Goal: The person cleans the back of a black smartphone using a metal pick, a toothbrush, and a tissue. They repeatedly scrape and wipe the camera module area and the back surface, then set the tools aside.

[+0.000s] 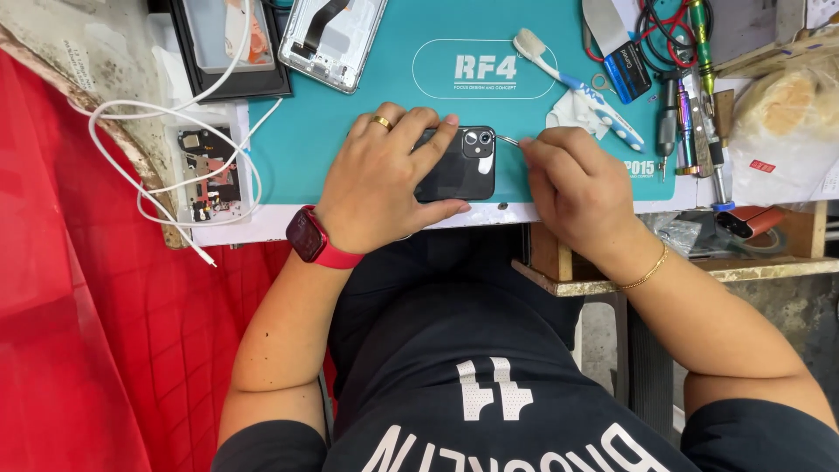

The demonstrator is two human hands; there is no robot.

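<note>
A black phone (459, 166) lies back side up on a teal work mat (350, 131), camera end toward the right. My left hand (384, 175), with a gold ring and a red wrist watch, rests on the phone and presses it down. My right hand (572, 183) pinches thin metal tweezers (507, 139) whose tip touches the phone's top right corner beside the camera block.
A white toothbrush (572, 79) and a crumpled tissue (572, 112) lie right of the phone. An opened silver phone frame (332, 35), a black tray (232, 48), a white cable (175, 149) and a circuit board (208, 175) sit left. Screwdrivers (686, 114) stand far right.
</note>
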